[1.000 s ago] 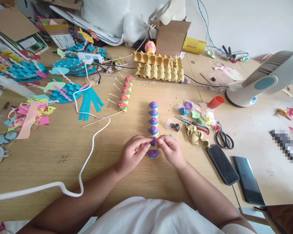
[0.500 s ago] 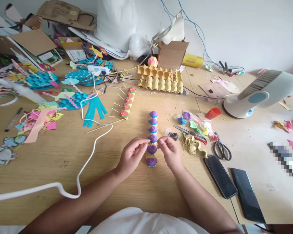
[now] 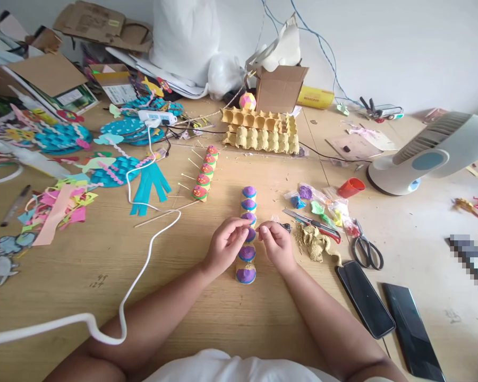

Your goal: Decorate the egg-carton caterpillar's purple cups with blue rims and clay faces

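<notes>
Purple-capped strip: One egg-carton strip (image 3: 246, 253) stands upright on the wooden tabletop (image 3: 175, 313) between two bare hands, its six domes capped in purple and blue.
Left hand: The left hand (image 3: 227, 245) reaches over the strip's middle domes, thumb and forefinger nearly together; whether they pinch anything cannot be told.
Right hand: The right hand (image 3: 278, 246) is just beside the strip, thumb against curled fingers; any held item is hidden.
Bags: Small plastic bags (image 3: 327, 195), their number unclear, carry purple, blue, green, yellow and red lumps.
Cup: One red cup (image 3: 351, 187) lies tipped, contents unseen.
Box: A cardboard box (image 3: 281, 89) bears a white object (image 3: 282, 48) on top.
Finished-looking strip: Five red-and-green domes (image 3: 203, 179).
Phones: Two (image 3: 365, 300), near one pair of scissors (image 3: 367, 251).
</notes>
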### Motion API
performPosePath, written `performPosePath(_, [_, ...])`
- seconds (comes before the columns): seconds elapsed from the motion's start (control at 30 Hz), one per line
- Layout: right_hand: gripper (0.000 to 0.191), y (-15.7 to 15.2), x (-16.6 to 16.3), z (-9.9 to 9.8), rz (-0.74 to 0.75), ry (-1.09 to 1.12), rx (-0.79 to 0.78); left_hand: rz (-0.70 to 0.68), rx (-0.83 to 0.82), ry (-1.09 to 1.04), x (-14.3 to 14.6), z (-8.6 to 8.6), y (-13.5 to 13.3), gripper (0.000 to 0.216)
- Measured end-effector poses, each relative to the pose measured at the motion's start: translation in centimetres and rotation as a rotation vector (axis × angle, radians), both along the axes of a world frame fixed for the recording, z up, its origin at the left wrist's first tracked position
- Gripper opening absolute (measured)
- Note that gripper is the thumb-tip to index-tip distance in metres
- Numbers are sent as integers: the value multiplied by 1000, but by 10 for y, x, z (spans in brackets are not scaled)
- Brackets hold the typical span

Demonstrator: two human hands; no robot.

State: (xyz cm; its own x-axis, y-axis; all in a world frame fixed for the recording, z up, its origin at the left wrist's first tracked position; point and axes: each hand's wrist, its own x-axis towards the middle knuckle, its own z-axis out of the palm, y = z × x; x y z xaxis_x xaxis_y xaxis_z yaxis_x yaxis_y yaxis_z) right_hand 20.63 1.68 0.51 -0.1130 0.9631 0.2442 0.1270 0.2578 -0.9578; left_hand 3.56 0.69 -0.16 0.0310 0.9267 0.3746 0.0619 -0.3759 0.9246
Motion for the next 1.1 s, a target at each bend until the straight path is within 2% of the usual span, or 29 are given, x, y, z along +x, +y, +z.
performPosePath(0.13, [41, -1, 0, 1, 77, -37, 34, -33, 71, 101, -4, -1, 0, 22])
performPosePath(0.27, [43, -1, -2, 2, 115, -67, 54, -20, 243, 246, -4, 2, 0, 18])
performPosePath(0.43, [44, -2, -2, 1, 109, -54, 63, 15, 345, 274, -6, 0, 2, 11])
performPosePath(0.57, [47, -4, -3, 0, 120, 6, 19, 35, 335, 284, -8, -1, 3, 12])
performPosePath(0.73, [38, -6, -5, -1, 158, 172, -133, 71, 316, 290, -9, 0, 2, 12])
performPosePath(0.87, [39, -5, -6, -2, 172, 253, -232, 84, 315, 300, -8, 0, 2, 12])
performPosePath(1.1, [39, -4, -7, -2, 158, 283, -248, 74, 306, 306, -7, 1, 1, 15])
